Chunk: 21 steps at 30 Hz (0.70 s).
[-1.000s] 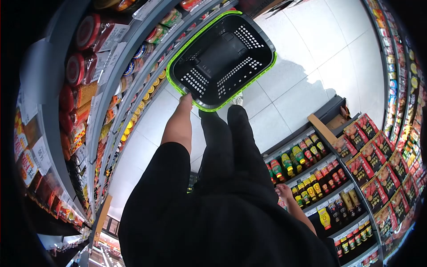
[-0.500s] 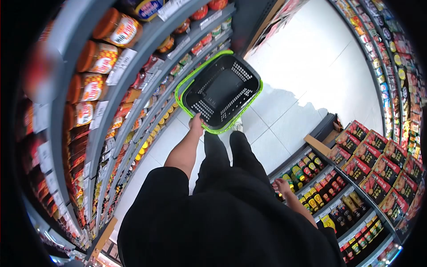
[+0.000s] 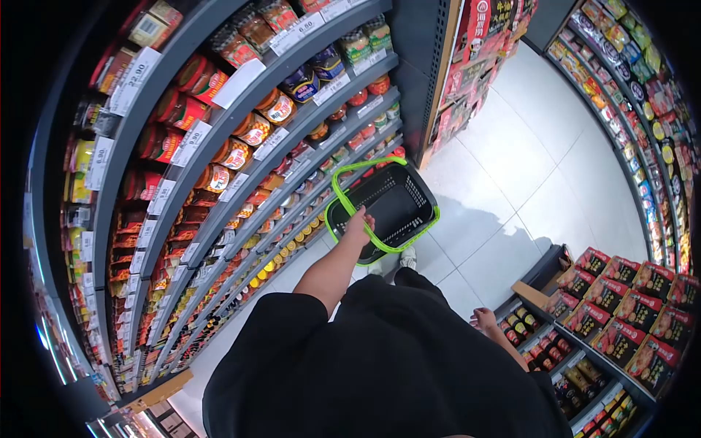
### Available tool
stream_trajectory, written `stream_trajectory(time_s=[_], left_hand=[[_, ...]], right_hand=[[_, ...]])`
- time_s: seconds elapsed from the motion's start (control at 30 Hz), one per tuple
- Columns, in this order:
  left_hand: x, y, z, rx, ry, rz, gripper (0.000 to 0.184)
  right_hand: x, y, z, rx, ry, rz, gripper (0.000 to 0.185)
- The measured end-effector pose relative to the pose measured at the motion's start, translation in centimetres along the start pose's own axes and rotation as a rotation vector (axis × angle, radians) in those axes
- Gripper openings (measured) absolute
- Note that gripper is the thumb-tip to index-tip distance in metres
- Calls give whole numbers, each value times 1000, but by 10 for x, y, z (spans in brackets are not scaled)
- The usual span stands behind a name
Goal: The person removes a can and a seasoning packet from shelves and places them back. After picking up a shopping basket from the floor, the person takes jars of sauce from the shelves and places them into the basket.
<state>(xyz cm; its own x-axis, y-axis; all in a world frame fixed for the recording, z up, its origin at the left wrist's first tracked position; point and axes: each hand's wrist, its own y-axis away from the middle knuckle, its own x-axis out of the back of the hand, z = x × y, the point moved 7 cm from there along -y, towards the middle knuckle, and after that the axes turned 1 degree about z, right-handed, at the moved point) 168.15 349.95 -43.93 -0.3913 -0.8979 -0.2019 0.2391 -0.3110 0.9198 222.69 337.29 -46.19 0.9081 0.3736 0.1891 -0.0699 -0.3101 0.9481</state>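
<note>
A black shopping basket [image 3: 398, 197] with a green rim and a green handle hangs in front of my legs, above the floor. My left hand [image 3: 361, 222] is closed round the green handle on its near left side. Nothing shows inside the basket. My right hand [image 3: 483, 320] hangs low on the right, fingers loosely bent and a little apart, with nothing visible in it. Beyond that hand are low shelves of bottles [image 3: 520, 325].
Tall curved-looking shelves [image 3: 241, 124] of jars and packets with price tags [image 3: 135, 79] run along the left, close to the basket. Stacked red and black boxes [image 3: 617, 310] top the right-hand shelf. A pale tiled floor [image 3: 504, 168] lies ahead, with another stocked shelf [image 3: 628, 131] at far right.
The basket has shifted right and down in view, and its handle now stands raised over it. My left hand has moved from the rim area onto the handle. The view has turned toward the left shelves.
</note>
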Motion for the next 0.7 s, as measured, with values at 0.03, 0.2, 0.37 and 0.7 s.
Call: stream_trajectory(time_s=[0.03,0.2,0.37,0.7], left_hand=[[0,6,2,-22,31,36,28],[37,7,2,-104,-52,112,25],[89,21,7,-132,-59,257,21],[162,49,20,-165,-91,340,23]], right_hand=[[4,-7,5,-6,-5,-9,28],[1,8,-36,75,195,-63,31],[-7,-41,-49,92,170,-98,33],[-32,-39,-144,207,270,-136,33]])
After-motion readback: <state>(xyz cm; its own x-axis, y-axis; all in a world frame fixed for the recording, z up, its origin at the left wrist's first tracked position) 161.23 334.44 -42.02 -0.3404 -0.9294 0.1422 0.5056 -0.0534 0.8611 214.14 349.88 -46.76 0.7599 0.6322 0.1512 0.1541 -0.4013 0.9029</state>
